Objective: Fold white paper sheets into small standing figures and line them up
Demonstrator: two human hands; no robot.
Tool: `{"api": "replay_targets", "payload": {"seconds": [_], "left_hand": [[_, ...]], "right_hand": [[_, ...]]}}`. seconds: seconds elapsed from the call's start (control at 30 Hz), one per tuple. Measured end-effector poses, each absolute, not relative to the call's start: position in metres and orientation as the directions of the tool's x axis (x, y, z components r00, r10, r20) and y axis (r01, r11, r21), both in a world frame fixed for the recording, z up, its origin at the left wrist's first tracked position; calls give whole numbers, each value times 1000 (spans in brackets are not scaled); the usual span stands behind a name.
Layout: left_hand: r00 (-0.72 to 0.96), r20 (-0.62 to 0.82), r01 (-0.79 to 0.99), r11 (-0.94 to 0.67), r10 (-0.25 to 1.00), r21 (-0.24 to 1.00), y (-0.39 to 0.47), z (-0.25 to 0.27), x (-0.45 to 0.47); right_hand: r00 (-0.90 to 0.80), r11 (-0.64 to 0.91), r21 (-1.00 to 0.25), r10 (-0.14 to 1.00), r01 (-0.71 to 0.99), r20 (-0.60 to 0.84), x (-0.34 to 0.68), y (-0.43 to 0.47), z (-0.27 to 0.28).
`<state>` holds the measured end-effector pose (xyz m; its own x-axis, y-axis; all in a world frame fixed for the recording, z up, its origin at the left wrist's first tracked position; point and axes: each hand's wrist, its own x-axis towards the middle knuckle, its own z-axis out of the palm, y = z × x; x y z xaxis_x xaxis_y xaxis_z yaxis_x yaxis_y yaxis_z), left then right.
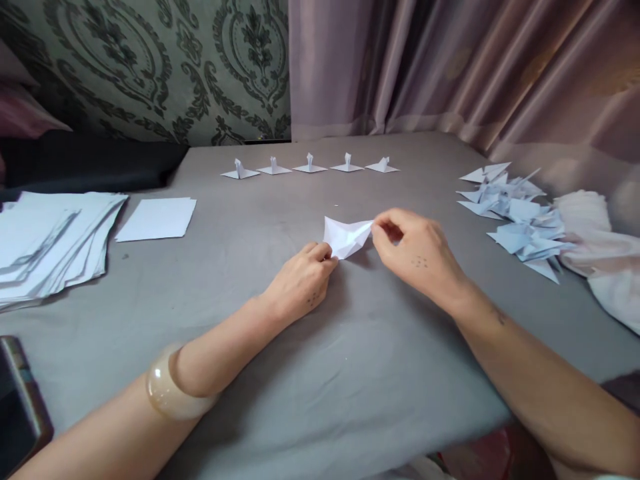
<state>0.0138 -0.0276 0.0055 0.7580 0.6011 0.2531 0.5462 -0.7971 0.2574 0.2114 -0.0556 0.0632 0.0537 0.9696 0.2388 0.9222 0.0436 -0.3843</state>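
A small white sheet of folded paper (349,239) is held up between my hands, over the middle of the grey cloth-covered table (240,420). My left hand (303,280) pinches its lower left corner, fingers curled. At the upper right corner, my right hand (413,250) grips the paper between thumb and forefinger. The paper is partly opened, with creases and pointed corners showing. Farther back stands a row of several folded paper figures (310,164), each with flat side points and an upright middle.
On the left lie a pile of white sheets (55,247) and a smaller stack of paper squares (157,219). A dark device (23,407) rests at the lower left edge. Folded paper pieces (525,213) are heaped at right beside white cloth (600,247). Curtains (350,67) hang behind.
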Motion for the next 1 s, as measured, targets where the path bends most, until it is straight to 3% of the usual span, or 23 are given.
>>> {"api": "replay_targets", "payload": {"seconds": [0.13, 0.4, 0.63, 1.0], "left_hand": [[757, 252, 552, -796, 603, 248, -29, 6, 13], [763, 248, 553, -801, 598, 230, -29, 6, 13], [782, 260, 532, -824, 566, 196, -29, 5, 12], [800, 179, 517, -809, 573, 279, -32, 14, 7]], "right_hand": [[67, -21, -457, 994, 889, 84, 218, -69, 30], [12, 67, -625, 993, 778, 122, 203, -70, 21], [-68, 132, -611, 990, 780, 127, 200, -79, 17], [-167, 197, -529, 980, 826, 105, 203, -83, 14]]}}
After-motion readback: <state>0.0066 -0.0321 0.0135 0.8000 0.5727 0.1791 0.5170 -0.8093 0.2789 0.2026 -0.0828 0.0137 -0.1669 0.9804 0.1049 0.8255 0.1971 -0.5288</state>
